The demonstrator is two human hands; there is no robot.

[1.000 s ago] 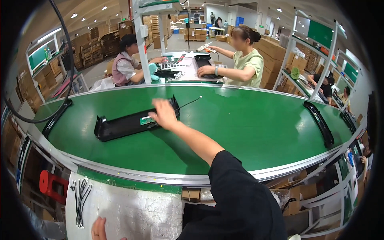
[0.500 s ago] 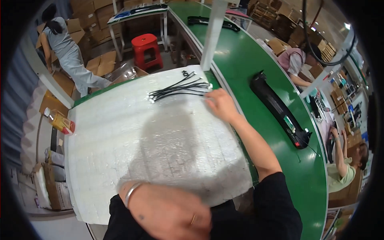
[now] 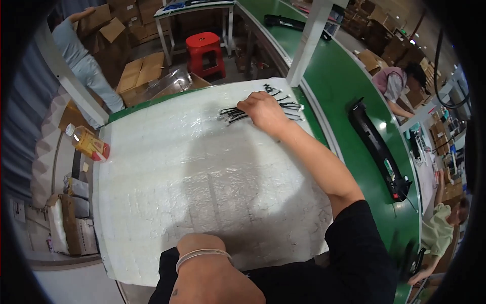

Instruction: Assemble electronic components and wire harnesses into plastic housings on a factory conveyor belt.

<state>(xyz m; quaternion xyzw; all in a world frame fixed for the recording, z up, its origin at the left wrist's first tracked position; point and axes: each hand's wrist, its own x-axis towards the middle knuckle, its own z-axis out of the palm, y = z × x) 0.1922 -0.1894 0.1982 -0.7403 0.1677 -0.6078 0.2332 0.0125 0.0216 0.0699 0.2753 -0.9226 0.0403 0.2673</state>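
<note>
A bundle of black cables (image 3: 235,115) with small white connectors lies at the far end of the padded white work surface (image 3: 152,192). My right hand (image 3: 264,114) is over the middle of it, fingers curled and closed on the cables; the fingertips are partly hidden. My left hand (image 3: 215,281), with a silver bangle at the wrist, is low against my body at the bottom edge. Its fingers are out of sight, so I cannot tell how they are held. Beyond my right arm, a long curved black housing (image 3: 375,144) with a green circuit board and a red end piece lies on the green conveyor belt (image 3: 339,91).
A bottle of reddish drink (image 3: 91,145) stands at the left edge. A white post (image 3: 310,45) rises at the far right corner. Another black housing (image 3: 293,24) lies farther up the belt. Behind are a red stool (image 3: 205,53) and cardboard boxes (image 3: 142,71). Several people work around.
My right hand has moved left from the cables' right ends onto their middle, and its fingers have closed. My left hand has dropped lower. The view has shifted, and a co-worker's hand now reaches the belt's edge.
</note>
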